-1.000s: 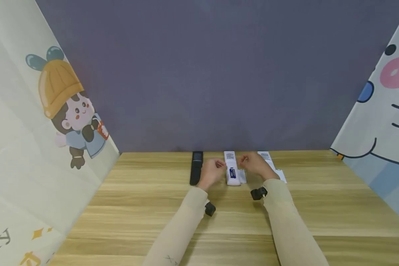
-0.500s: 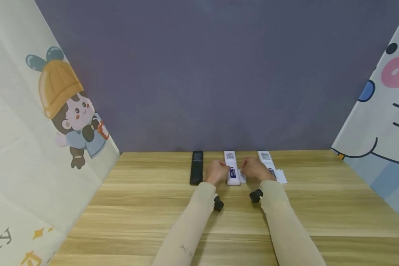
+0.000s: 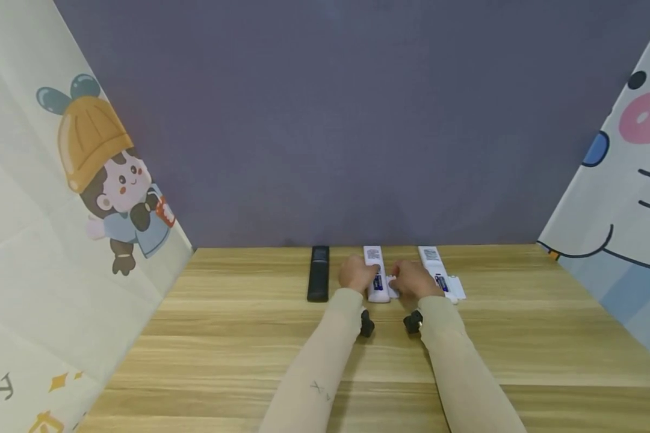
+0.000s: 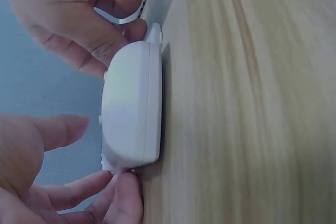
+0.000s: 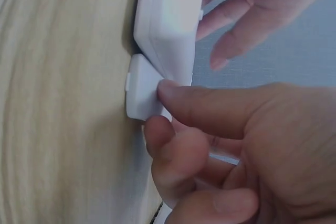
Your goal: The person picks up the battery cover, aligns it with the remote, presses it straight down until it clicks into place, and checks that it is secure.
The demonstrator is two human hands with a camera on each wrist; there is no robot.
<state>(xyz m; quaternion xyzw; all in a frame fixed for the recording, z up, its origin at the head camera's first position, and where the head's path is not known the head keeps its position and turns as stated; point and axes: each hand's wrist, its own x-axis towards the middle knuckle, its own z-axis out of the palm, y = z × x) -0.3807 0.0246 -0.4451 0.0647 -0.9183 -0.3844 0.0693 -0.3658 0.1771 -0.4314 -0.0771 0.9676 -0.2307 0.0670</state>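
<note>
Middle remote [image 4: 130,103] lies on the surface [image 3: 195,361]. Right hand [image 3: 414,278] pinches the cover [image 5: 142,90] at the remote's right edge; right-wrist view shows thumb on it, fingertip at its edge. Left hand [image 3: 359,272] has fingers against the remote's left edge, no grip; left-wrist view shows thumb clear. Only head view shows the remote's batteries [image 3: 378,282], black remote [image 3: 318,273] left of it.

Head view from above, forward-down; both wrist views low, close, around one white remote [image 4: 128,103]
</note>
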